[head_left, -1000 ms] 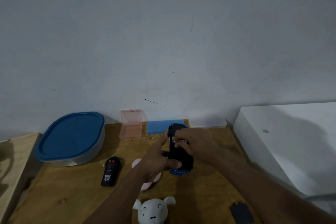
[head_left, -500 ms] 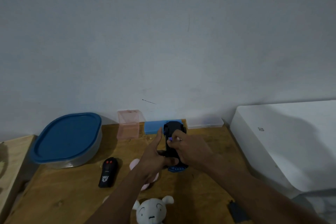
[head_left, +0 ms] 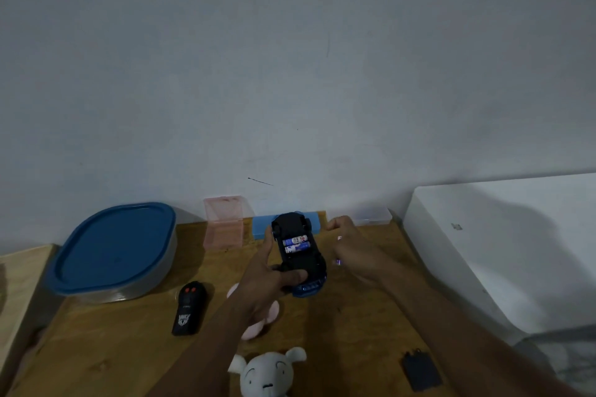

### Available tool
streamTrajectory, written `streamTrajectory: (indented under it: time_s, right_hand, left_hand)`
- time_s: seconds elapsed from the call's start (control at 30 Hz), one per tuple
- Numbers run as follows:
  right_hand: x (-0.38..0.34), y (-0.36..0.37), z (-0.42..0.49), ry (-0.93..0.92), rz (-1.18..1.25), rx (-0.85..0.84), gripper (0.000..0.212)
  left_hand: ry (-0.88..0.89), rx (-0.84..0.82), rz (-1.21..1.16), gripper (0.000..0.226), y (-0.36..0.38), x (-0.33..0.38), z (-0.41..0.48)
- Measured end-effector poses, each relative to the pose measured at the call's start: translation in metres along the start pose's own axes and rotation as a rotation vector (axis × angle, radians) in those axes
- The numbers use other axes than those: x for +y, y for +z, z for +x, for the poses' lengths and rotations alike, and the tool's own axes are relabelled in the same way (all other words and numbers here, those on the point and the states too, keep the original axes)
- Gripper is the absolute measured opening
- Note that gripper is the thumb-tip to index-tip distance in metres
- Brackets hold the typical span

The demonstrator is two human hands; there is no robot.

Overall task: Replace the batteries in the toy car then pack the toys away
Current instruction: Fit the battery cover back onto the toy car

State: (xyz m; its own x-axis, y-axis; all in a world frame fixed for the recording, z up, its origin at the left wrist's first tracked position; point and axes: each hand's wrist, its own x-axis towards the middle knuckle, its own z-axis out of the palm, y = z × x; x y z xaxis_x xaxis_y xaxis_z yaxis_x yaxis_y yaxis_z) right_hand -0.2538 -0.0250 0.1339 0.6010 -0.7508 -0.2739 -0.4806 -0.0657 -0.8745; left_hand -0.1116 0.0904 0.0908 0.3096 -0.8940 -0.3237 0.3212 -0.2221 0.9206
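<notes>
The toy car [head_left: 298, 251] is held upside down above the tabletop [head_left: 129, 348] by the left hand [head_left: 274, 271], whose fingers are wrapped round its near end and left side. Two batteries [head_left: 296, 243] are seen lying side by side in the open compartment. The right hand [head_left: 350, 250] is kept just right of the car, apart from it, its fingers loosely curled; whether anything is pinched cannot be told. A black remote [head_left: 188, 308] lies left of the left forearm, a white plush toy [head_left: 267, 375] near it, and a black cover [head_left: 421, 371] under the right forearm.
</notes>
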Motion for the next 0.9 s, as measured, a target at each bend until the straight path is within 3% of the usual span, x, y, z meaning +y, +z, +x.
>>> streamTrajectory:
  time_s: [0.1,0.23,0.37,0.43,0.63,0.9]
  right_hand:
    - [0.000,-0.004,-0.003,0.010,0.278,0.038,0.046]
    - [-0.002,-0.005,-0.003,-0.009,0.588,0.129,0.028]
    - [-0.003,0.000,-0.004,0.011,0.656,0.252,0.021]
    - [-0.004,0.004,-0.004,0.027,0.623,0.324,0.016]
    - [0.003,0.021,-0.002,-0.040,0.211,0.512,0.017]
    - [0.012,0.046,-0.004,-0.051,0.035,0.506,0.014]
  left_hand:
    - [0.004,0.000,0.020,0.110,0.000,0.003,-0.001]
    - [-0.013,-0.008,-0.001,0.115,0.003,0.001,0.002]
    - [-0.008,-0.007,-0.006,0.116,0.006,-0.002,0.003]
    - [0.004,0.002,-0.011,0.116,0.008,-0.002,0.003]
    - [0.040,0.023,0.013,0.113,0.008,-0.004,0.005]
    - [0.092,0.018,0.110,0.106,0.005,-0.005,0.001]
